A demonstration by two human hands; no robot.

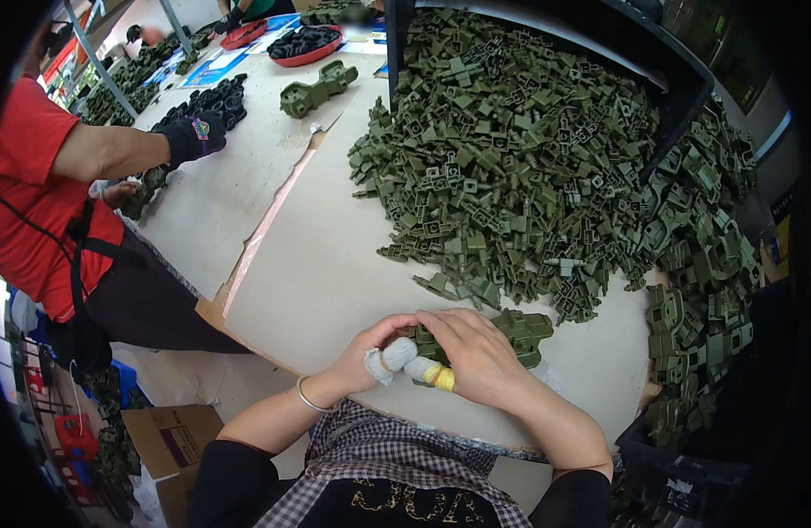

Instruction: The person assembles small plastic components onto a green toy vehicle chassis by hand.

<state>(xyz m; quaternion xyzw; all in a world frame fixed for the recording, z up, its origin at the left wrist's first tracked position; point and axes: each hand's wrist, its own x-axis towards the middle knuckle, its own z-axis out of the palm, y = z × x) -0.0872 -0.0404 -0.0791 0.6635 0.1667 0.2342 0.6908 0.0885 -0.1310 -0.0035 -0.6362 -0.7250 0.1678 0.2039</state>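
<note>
My left hand [374, 350] and my right hand [483, 359] meet at the near part of the table, both with fingers curled around a dark green plastic toy vehicle body [523, 334]. Its right end sticks out past my right hand; most of the rest is hidden under my fingers. White cloth wraps my left thumb, and my right thumb carries white cloth with a yellow band. Just beyond my hands spreads a large heap of small green plastic parts [511, 176], with a few loose pieces [436, 284] at its near edge.
Larger green vehicle shells [700, 308] are piled at the right. A black bin frame [687, 97] stands behind the heap. At left, a co-worker's gloved hand [194, 138] is near black wheels [225, 97]. Another green vehicle body [317, 89] and a red tray [307, 60] lie farther off.
</note>
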